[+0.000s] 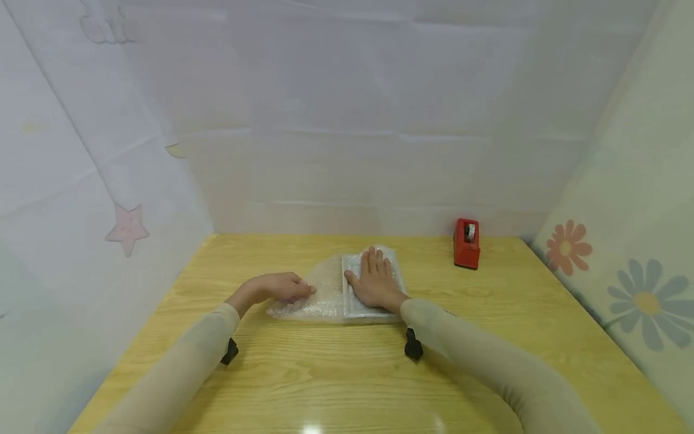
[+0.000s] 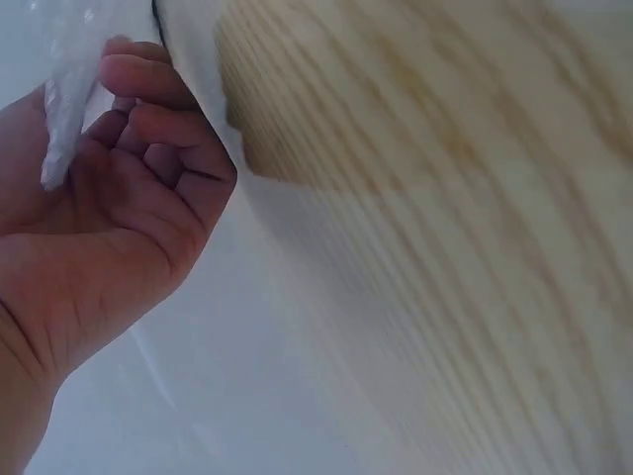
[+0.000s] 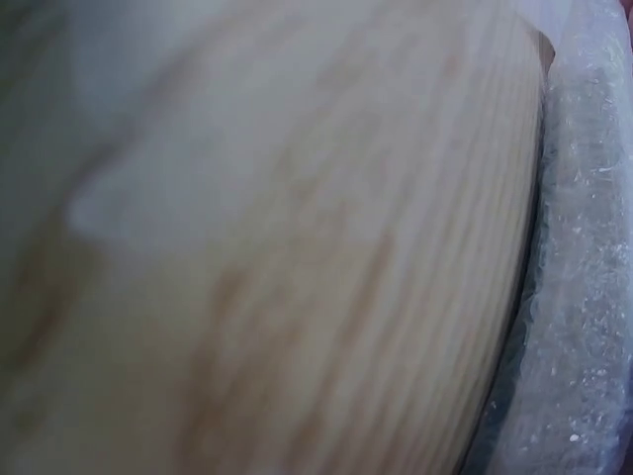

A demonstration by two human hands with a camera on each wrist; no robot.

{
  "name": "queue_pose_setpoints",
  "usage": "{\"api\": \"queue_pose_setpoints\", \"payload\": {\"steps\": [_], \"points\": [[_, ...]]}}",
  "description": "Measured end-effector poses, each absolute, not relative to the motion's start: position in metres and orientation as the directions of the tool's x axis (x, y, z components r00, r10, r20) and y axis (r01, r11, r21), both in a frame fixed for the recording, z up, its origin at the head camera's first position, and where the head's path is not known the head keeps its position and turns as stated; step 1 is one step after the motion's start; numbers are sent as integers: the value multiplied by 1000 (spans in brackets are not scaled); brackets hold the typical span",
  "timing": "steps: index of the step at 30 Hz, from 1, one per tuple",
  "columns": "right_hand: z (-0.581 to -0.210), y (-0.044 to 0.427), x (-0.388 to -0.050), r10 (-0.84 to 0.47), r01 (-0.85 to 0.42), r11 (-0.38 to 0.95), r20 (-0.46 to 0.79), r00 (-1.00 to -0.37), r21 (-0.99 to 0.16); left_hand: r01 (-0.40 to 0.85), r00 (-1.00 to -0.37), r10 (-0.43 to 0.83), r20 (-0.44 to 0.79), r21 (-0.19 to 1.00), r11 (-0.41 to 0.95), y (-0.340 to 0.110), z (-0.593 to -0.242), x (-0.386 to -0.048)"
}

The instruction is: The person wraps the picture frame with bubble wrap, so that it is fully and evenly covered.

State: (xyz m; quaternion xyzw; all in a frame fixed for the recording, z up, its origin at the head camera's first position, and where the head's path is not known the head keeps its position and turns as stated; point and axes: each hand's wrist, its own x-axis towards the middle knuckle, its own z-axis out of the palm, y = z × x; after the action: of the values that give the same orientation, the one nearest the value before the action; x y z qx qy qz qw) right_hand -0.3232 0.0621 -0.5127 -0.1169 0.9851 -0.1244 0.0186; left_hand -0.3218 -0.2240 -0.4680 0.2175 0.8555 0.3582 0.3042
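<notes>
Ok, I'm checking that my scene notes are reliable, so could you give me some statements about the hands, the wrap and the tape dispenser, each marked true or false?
1. The right hand lies with fingers straight over the rectangular framed item. True.
2. The left hand holds the tape dispenser. False: it holds the bubble wrap.
3. The tape dispenser is red. True.
4. The bubble wrap is completely hidden under the framed item. False: a broad stretch of it spreads out to the item's left.
5. The tape dispenser stands on the table, to the right of the framed item. True.
6. Both hands are off the table's left edge. False: both are over the tabletop.
</notes>
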Motion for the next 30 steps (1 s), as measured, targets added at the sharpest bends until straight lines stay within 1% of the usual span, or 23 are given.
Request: {"api": "queue_pose_setpoints", "payload": {"steps": [3,6,11,15,18,23,25,27,28,30], "points": [[-512,63,-326,-237,-231,943,5,-972,-240,168,-728,598,-335,759,629,-222,-462,-321],[-510,64,-326,-235,-231,943,12,-972,-240,172,-731,617,-292,796,580,-217,-455,-319],[-509,63,-325,-241,-237,943,9,-970,-236,130,-760,613,-215,874,468,-203,-447,-315],[-512,61,-324,-238,-234,945,11,-971,-227,93,-816,552,-171,904,417,-185,-447,-310],[-513,61,-325,-235,-230,949,4,-972,-217,41,-848,508,-150,937,346,-167,-451,-307],[-517,60,-328,-215,-209,955,-3,-977,-209,-66,-882,453,-129,986,153,-133,-458,-298],[-514,60,-330,-209,-201,951,-7,-978,-235,-98,-891,434,-132,990,100,-123,-459,-293],[-507,62,-333,-227,-214,928,-8,-974,-304,-120,-900,415,-137,990,68,-116,-460,-288],[-502,64,-335,-226,-203,901,-16,-974,-384,-126,-904,404,-140,990,61,-113,-460,-286],[-490,72,-337,-234,-140,781,-77,-969,-609,-131,-912,383,-144,990,62,-107,-459,-281]]}}
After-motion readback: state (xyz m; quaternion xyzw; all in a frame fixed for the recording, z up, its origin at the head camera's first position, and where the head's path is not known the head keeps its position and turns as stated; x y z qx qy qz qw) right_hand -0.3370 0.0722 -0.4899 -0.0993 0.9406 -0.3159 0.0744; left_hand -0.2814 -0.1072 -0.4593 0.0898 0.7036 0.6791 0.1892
